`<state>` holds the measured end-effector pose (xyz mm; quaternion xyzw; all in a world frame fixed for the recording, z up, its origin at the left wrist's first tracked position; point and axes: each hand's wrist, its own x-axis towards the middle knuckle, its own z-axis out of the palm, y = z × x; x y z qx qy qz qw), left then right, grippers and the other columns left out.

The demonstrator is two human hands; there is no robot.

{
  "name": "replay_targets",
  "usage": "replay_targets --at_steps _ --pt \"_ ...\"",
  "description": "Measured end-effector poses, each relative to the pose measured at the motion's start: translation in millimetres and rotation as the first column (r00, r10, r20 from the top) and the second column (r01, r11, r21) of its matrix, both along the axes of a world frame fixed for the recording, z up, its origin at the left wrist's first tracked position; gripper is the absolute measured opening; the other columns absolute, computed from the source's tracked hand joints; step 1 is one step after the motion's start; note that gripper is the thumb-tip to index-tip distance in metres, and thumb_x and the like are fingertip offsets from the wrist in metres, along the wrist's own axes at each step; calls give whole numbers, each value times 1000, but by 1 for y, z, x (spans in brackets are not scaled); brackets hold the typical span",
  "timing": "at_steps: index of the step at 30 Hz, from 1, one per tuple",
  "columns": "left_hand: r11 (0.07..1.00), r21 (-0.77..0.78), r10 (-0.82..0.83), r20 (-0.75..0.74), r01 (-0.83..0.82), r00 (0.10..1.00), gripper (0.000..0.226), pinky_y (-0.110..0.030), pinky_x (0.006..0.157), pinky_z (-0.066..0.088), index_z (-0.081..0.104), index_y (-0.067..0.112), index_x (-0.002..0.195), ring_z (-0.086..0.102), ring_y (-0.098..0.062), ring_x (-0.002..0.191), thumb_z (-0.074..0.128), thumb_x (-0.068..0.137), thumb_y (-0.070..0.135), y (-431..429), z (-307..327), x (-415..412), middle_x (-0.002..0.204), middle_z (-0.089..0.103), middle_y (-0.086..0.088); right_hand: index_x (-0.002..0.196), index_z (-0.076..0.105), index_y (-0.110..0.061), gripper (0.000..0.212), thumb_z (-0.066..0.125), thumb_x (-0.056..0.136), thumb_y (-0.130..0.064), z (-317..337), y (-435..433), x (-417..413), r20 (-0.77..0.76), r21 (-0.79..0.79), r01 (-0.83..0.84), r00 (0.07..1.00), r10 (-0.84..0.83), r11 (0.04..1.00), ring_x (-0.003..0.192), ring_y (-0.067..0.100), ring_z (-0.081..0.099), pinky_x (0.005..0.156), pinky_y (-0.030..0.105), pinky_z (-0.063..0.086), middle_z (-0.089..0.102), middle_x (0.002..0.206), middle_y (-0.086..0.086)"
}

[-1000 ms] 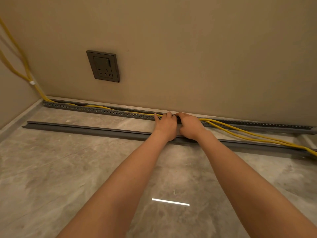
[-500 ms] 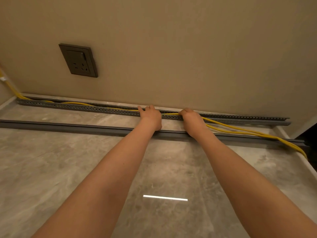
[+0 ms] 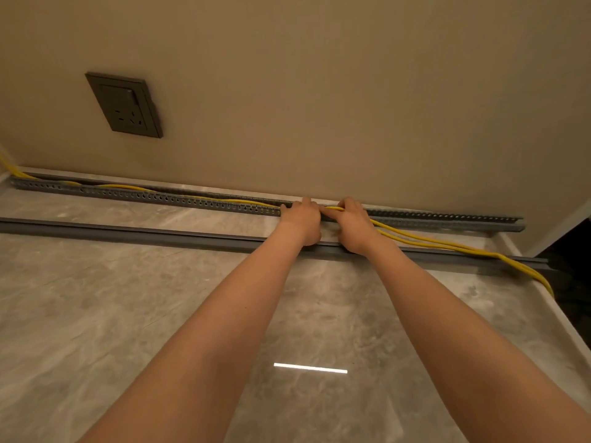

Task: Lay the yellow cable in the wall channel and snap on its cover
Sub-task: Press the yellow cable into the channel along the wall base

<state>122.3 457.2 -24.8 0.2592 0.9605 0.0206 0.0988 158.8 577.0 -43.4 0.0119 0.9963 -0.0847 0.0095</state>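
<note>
A grey slotted channel (image 3: 166,197) runs along the foot of the beige wall. The yellow cable (image 3: 425,241) lies inside the channel on the left, then leaves it at my hands and trails over the floor to the right. My left hand (image 3: 302,220) rests on the channel with its fingers over the edge, on the cable. Beside it, my right hand (image 3: 355,223) grips the cable just above the channel. The long grey cover (image 3: 128,233) lies flat on the floor in front of the channel, under my wrists.
A dark wall socket (image 3: 126,105) sits on the wall at upper left. The grey marble floor (image 3: 96,314) spreads toward me. At far right a dark doorway opening (image 3: 572,251) begins, where the cable bends down.
My hands have come back close together and shifted to the right along the channel. The view has swung slightly, so the socket sits further right in frame.
</note>
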Motion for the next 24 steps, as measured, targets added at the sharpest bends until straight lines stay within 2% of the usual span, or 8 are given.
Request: replay_targets --at_steps 3,6,9,12,15,20,24 --pt "998 -67 14 23 -12 1000 54 -59 114 19 34 2 141 37 -33 135 50 92 17 3 0 -2 143 36 -15 142 36 -11 66 45 82 15 1 7 7 -111 -50 58 992 -63 997 122 34 42 100 39 41 42 129 19" --pt "993 -114 18 12 -17 1000 51 -62 114 17 38 4 140 42 -32 132 49 92 17 7 2 -2 143 38 -14 132 44 -6 51 45 83 9 1 24 13 -176 -18 114 978 -115 993 118 37 47 97 40 40 48 127 19" --pt "988 -153 31 13 -28 999 44 -63 113 15 45 7 136 46 -32 128 48 93 17 11 4 -1 143 38 -13 125 53 -6 36 47 89 -5 2 45 16 -141 -26 168 975 -170 985 114 37 49 95 39 41 53 122 20" --pt "986 -164 41 0 -41 999 40 -63 113 14 50 8 132 48 -32 127 48 93 17 13 4 -1 146 35 -13 124 58 -11 35 56 90 -20 6 56 19 -58 -63 161 985 -164 985 111 34 52 93 36 44 54 118 18" --pt "985 -163 58 5 -56 998 37 -64 114 13 53 8 128 50 -32 124 48 93 17 15 4 -1 146 35 -13 122 61 -14 35 57 90 -29 11 56 20 -57 -142 151 985 -161 978 107 30 54 88 33 44 54 115 14" --pt "985 -156 73 3 -72 997 36 -65 114 13 55 8 126 52 -32 122 48 92 18 18 4 -2 143 38 -12 121 58 -8 29 49 95 -14 11 54 17 -98 41 81 992 -76 996 106 34 56 86 38 47 56 119 15" --pt "981 -176 83 4 -81 997 36 -69 111 11 53 9 128 52 -32 122 47 93 16 17 5 0 146 34 -12 120 58 -4 30 43 94 -3 22 57 10 -92 224 -3 995 25 975 105 38 57 85 40 48 56 119 18"
